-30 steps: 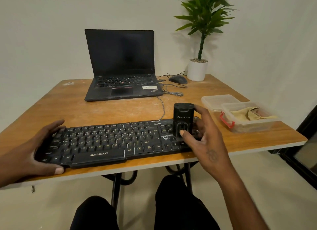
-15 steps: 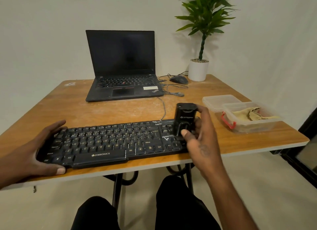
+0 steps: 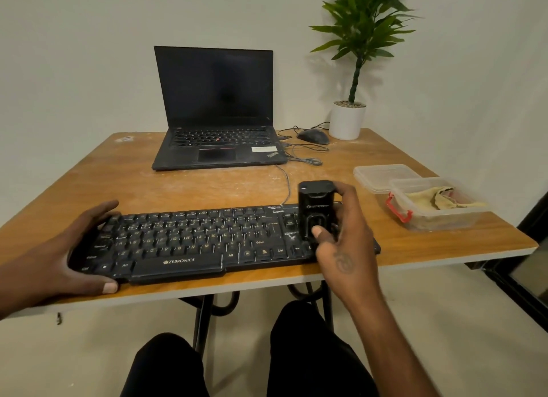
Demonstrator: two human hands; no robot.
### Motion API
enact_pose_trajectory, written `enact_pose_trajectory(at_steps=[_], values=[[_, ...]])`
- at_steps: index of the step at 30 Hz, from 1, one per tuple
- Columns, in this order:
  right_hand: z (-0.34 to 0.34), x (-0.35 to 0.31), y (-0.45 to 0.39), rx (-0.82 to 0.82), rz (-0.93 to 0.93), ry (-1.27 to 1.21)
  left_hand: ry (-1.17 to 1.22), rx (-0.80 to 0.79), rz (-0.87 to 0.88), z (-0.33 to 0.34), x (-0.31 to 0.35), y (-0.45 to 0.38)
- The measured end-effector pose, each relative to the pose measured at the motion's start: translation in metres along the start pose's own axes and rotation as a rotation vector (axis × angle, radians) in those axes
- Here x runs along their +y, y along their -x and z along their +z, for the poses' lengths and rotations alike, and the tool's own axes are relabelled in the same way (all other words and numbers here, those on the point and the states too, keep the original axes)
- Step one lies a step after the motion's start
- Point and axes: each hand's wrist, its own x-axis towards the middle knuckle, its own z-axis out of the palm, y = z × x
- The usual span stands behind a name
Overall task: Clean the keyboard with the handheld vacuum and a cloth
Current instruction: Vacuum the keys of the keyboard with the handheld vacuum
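Note:
A black Zebronics keyboard (image 3: 192, 239) lies along the table's near edge. My left hand (image 3: 59, 260) grips its left end, thumb on the front edge and fingers over the back corner. My right hand (image 3: 344, 236) holds a small black handheld vacuum (image 3: 315, 207) upright on the keyboard's right end, over the number pad, thumb pressed on its front. A yellowish cloth (image 3: 441, 199) lies crumpled in a clear plastic box (image 3: 415, 218) at the right of the table.
An open black laptop (image 3: 216, 115) stands at the back of the wooden table (image 3: 178, 183), with a mouse (image 3: 312, 136) and cables beside it. A potted plant (image 3: 348, 121) sits at the back right. A clear lid (image 3: 382, 175) lies behind the box.
The vacuum in my right hand has shifted slightly to the right and toward me over the number pad. My left hand stays on the keyboard's left end.

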Motion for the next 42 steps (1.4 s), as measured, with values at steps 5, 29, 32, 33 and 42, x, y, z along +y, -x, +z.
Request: enact_pose_trajectory(at_steps=[5, 29, 32, 33, 42], values=[[0.027, -0.009, 0.006, -0.137, -0.029, 0.039, -0.024, -0.010, -0.009, -0.002, 0.007, 0.002], [0.009, -0.004, 0.001, -0.063, -0.012, -0.003, 0.092, -0.054, -0.043, -0.002, 0.042, 0.014], [0.012, -0.008, 0.004, -0.059, -0.025, 0.036, 0.090, -0.054, -0.053, -0.001, 0.046, 0.014], [0.018, -0.011, 0.007, -0.083, -0.031, 0.054, 0.086, -0.052, -0.055, -0.001, 0.047, 0.014], [0.061, -0.032, 0.018, -0.255, -0.093, 0.010, 0.080, -0.050, -0.066, -0.001, 0.046, 0.013]])
